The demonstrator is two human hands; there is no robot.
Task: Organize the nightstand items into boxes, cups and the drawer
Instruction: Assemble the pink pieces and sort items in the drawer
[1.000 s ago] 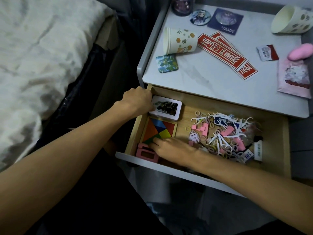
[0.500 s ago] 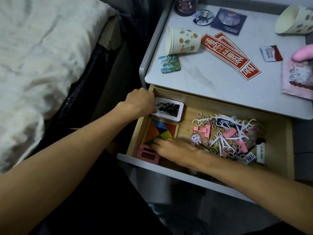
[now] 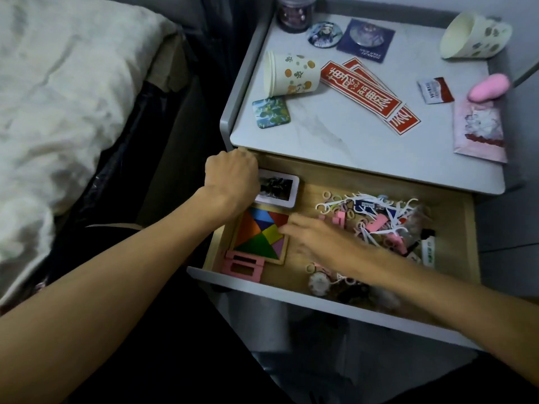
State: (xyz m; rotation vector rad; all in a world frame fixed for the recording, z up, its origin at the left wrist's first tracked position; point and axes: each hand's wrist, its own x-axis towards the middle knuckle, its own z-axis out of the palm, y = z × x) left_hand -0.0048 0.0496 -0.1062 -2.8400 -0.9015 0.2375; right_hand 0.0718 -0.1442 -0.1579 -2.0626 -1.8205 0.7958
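**Both hands in the open drawer**

The left hand [image 3: 232, 179] is curled at the upper-left corner of the drawer [image 3: 329, 306], against one tin [image 3: 280, 188] (what it grips, I cannot tell). The right hand [image 3: 318, 240], blurred, lies flat-fingered at one tangram [image 3: 259, 231], mid-frame. On the nightstand [image 3: 364, 147] above, two cups lie tipped, left cup [image 3: 291, 74] and right cup [image 3: 475, 35], with two red strips [image 3: 361, 94] between them.

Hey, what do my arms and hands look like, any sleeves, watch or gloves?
Both forearms are bare to the frame edge, with no sleeve in view. The left hand and right hand wear no gloves, and neither wrist shows a watch or bracelet. The right hand is blurred, so rings cannot be ruled out.
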